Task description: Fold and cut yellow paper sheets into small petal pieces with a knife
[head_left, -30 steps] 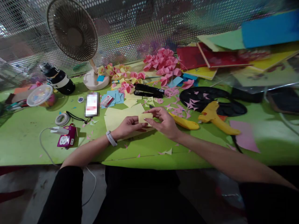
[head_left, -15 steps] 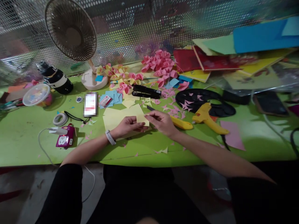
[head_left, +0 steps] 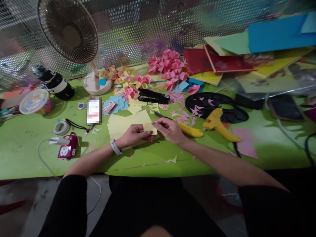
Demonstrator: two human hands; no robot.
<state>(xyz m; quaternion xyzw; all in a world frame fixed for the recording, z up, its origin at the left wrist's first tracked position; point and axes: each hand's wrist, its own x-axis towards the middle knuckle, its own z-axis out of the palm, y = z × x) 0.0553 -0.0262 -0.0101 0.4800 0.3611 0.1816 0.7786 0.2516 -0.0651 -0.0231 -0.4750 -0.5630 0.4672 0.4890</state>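
My left hand (head_left: 133,135), with a white band on the wrist, and my right hand (head_left: 170,131) both pinch a small folded pale yellow paper (head_left: 149,127) between their fingertips. The paper hovers just above a stack of larger yellow sheets (head_left: 123,124) on the green table (head_left: 24,148). A yellow craft knife (head_left: 190,130) lies just behind my right hand. Beyond it rests a yellow glue gun (head_left: 220,123).
A desk fan (head_left: 71,36) stands at the back left beside a dark bottle (head_left: 55,85). Pink and yellow paper flowers (head_left: 138,80), a black stapler (head_left: 153,95), blue squares (head_left: 118,102), a phone (head_left: 94,110), tape roll (head_left: 61,127) and stacked coloured boards (head_left: 247,59) crowd the back.
My right hand slid its pinch along the small yellow paper from its top edge to its right end. The view shifted slightly; both hands stay over the yellow sheets.
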